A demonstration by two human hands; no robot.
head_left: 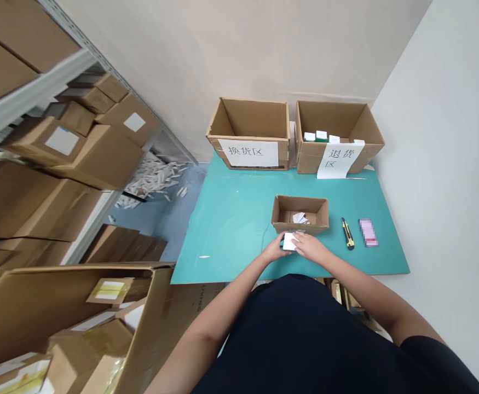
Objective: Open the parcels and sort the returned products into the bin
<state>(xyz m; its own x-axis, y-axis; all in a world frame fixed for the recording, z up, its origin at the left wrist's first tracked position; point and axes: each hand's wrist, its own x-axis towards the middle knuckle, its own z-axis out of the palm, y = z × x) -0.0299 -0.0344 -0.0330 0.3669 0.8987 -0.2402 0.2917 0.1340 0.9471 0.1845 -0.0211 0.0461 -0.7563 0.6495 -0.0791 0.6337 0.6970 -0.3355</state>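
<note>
Near the front of the table, my left hand (275, 249) is closed around the left side of a small box with a white top (288, 242). On its right side my right hand (308, 246) grips the same box, with fingers lying over the white face. The box's lower part is mostly hidden by my hands. Just beyond them stands a small open cardboard box (300, 225), holding some crumpled white paper (300, 218).
Two labelled cardboard boxes, left (282, 156) and right (307, 161), stand at the table's back; the right one holds several small boxes (321, 135). A yellow-black utility knife (347, 234) and a pixelated pink item (368, 232) lie right. Shelving (95, 219) and a large carton (153, 295) flank the left.
</note>
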